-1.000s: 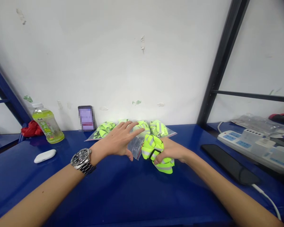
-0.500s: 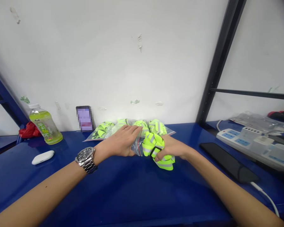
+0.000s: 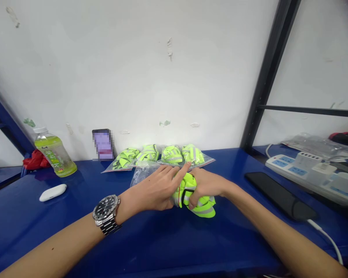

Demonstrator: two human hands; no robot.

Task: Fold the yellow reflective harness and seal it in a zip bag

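While the right hand (image 3: 203, 185) grips a yellow-green bundle (image 3: 205, 207) and the left hand (image 3: 158, 187) a clear bag (image 3: 139, 174), blue tabletop (image 3: 150, 243) extends nearside to its edge, white wall (image 3: 127, 77) beyond.

Neon-yellow bundle (image 3: 188, 182), end inside clear bag (image 3: 141, 174)

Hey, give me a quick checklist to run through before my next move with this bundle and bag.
1. Right hand gripping the neon yellow-green reflective fabric bundle: ok.
2. Left hand holding the clear, red-edged plastic bag: ok.
3. Bundle wholly inside the bag: not ok, part sticks out beneath the right hand.
4. Bag's mouth all around the bundle's end: cannot tell, the left hand covers part.
5. Clear plastic bottle of yellow-green drink away from both hands: ok.
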